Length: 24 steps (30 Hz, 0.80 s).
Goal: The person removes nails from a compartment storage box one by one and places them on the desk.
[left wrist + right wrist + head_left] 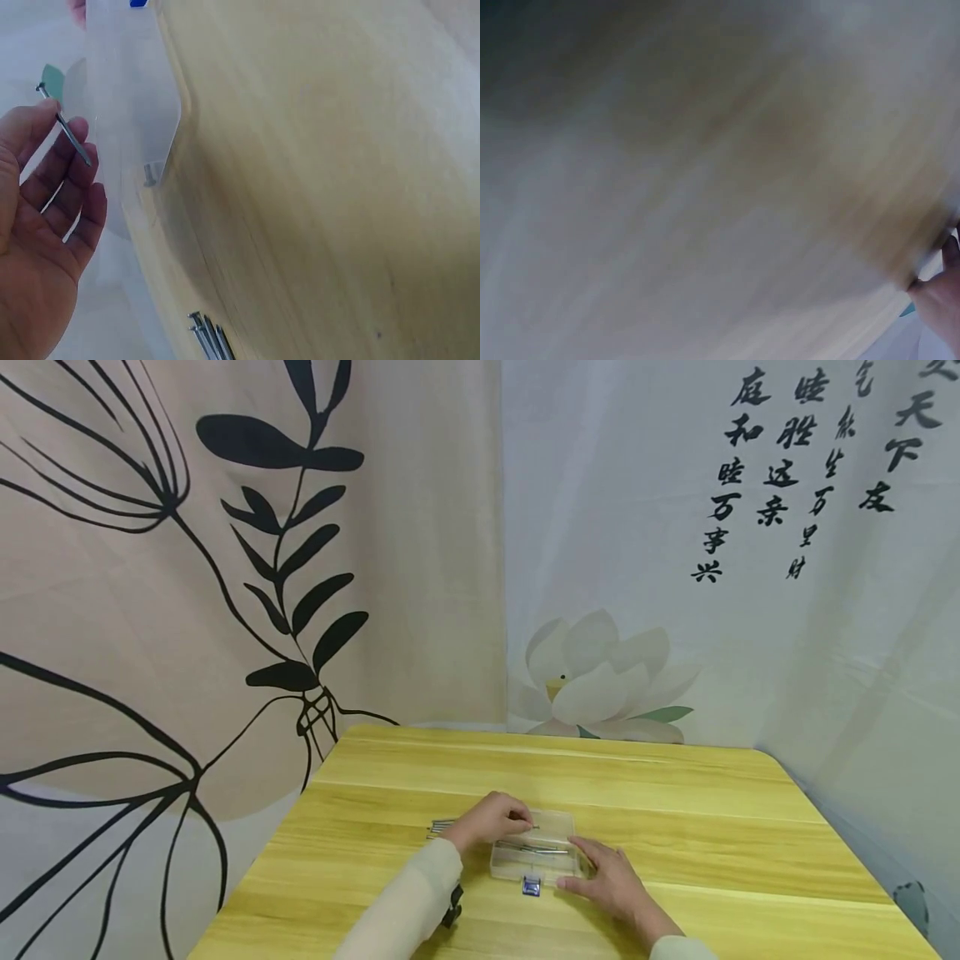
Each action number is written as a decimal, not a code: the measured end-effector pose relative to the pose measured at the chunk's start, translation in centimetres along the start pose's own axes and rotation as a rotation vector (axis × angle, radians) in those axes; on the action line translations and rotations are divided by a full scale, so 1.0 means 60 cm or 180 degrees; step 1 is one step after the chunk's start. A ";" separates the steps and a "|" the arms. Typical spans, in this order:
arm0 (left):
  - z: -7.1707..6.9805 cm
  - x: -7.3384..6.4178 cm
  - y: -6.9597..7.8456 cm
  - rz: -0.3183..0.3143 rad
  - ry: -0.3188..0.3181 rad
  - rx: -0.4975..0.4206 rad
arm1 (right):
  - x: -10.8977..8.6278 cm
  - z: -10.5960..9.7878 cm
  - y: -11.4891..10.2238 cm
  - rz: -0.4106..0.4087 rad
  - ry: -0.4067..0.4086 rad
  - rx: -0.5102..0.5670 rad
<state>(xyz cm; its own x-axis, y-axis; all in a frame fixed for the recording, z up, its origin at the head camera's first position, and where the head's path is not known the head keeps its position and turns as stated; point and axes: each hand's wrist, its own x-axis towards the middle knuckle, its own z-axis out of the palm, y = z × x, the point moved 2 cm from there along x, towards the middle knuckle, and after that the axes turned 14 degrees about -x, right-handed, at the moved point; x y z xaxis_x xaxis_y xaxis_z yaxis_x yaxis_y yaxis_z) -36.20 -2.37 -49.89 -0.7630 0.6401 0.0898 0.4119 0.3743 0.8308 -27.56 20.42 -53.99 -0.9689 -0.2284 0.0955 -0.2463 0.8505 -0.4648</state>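
My left hand is over the clear plastic box, at its far left side. In the left wrist view, a steel nail is pinched between its thumb and fingers. Several nails lie inside the box, whose lid is tipped back. At the front, a blue latch sticks out. My right hand holds the box at its right side, thumb by the near corner and fingers farther back. The right wrist view is blurred and shows only part of that hand.
More nails lie in a loose bunch on the wooden table, left of the box and partly behind my left forearm in the head view. A printed curtain hangs behind the table's far edge.
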 end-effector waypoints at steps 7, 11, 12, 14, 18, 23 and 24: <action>-0.013 -0.005 -0.002 -0.0124 0.0112 -0.0165 | 0.002 0.001 0.001 0.0024 -0.0004 0.0043; -0.024 -0.009 -0.007 -0.0161 0.0186 -0.0210 | 0.002 0.001 0.001 0.0031 -0.0009 0.0058; -0.028 -0.010 -0.008 -0.0168 0.0202 -0.0208 | 0.002 0.001 0.002 0.0035 -0.0010 0.0068; -0.035 -0.013 -0.010 -0.0230 0.0235 -0.0223 | 0.002 0.001 0.001 0.0038 -0.0015 0.0093; -0.052 -0.022 -0.013 -0.0344 0.0299 -0.0272 | 0.001 0.000 0.001 0.0035 -0.0015 0.0100; -0.074 -0.037 -0.023 -0.0332 0.0359 -0.0287 | 0.000 0.001 0.002 0.0016 -0.0024 0.0063; -0.079 -0.040 -0.026 -0.0309 0.0374 -0.0293 | 0.000 0.001 0.002 0.0015 -0.0030 0.0063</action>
<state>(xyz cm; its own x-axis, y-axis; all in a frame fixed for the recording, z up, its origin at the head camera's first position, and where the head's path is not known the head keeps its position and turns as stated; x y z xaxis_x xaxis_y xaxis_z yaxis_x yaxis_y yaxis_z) -37.36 -7.66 -48.80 -0.8522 0.5191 0.0657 0.2901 0.3642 0.8850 -27.58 20.48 -54.09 -0.9698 -0.2288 0.0850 -0.2409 0.8421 -0.4825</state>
